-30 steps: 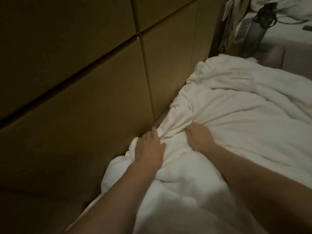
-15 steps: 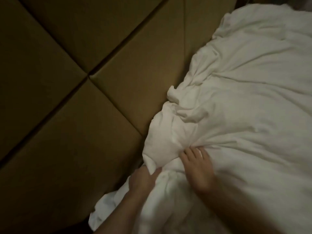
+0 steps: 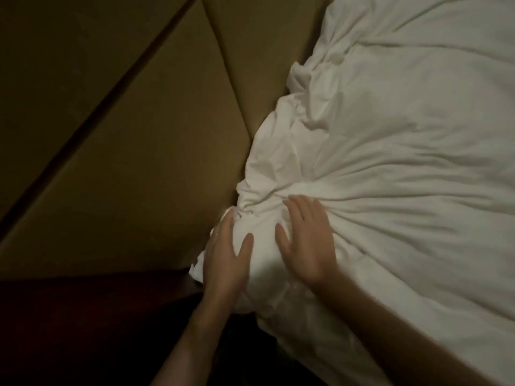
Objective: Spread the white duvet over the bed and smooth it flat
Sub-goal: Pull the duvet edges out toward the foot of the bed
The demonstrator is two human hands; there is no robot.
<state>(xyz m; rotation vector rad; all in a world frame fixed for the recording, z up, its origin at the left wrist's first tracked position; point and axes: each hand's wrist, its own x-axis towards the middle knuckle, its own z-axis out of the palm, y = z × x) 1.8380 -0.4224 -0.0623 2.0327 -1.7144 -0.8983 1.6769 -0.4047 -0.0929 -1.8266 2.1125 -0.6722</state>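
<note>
**Grip released, pressing begins**

Your left hand [image 3: 225, 260] and right hand [image 3: 306, 240], earlier gripping, now lie flat with straight fingers on the duvet [image 3: 390, 168] corner at 7 o'clock, beside the padded wall [image 3: 139, 135]. The corner looks placed; wrinkles remain toward 2 o'clock.

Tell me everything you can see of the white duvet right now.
The white duvet is soft, matte fabric covering the right of the view, heavily creased. Its edge is bunched into a puffy lump against the tan padded wall panels, with folds fanning out from there. The left hand rests flat on the lump's outer side; the right hand presses flat on top. The far part lies flatter but rumpled.
</note>
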